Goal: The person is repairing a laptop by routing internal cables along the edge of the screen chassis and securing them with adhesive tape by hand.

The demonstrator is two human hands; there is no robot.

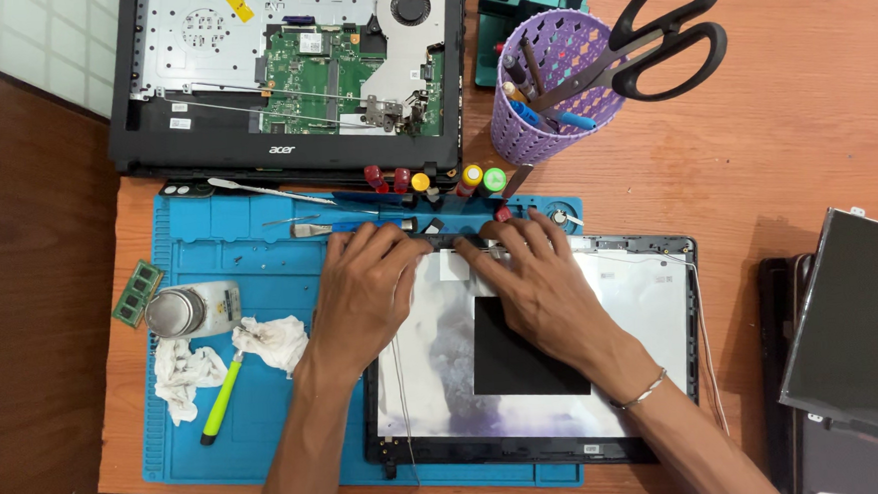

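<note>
Hands are working side by side at the top edge of a laptop lid shell (pixel 566 371), which is lying on a blue repair mat (pixel 258 427) on the wooden table (pixel 805 158). The left hand (pixel 366 291) and the right hand (pixel 541 287) are both pressing down with fingers curled onto a dark strip (pixel 449 239) along that edge; whether they are pinching it or only pushing on it I cannot tell. Crowding that edge just beyond the fingertips is a row of screwdrivers (pixel 436 182) and a metal spudger (pixel 266 191), with an opened laptop base (pixel 289 64) behind them. A purple pen cup (pixel 551 91) holding black scissors (pixel 668 34) is standing to the right. Left of the hands are lying a small bottle (pixel 194 310), crumpled tissue (pixel 190 370), a green-handled brush (pixel 222 399) and a memory stick (pixel 137 291). A loose screen panel (pixel 854 325) is leaning at the far right.
</note>
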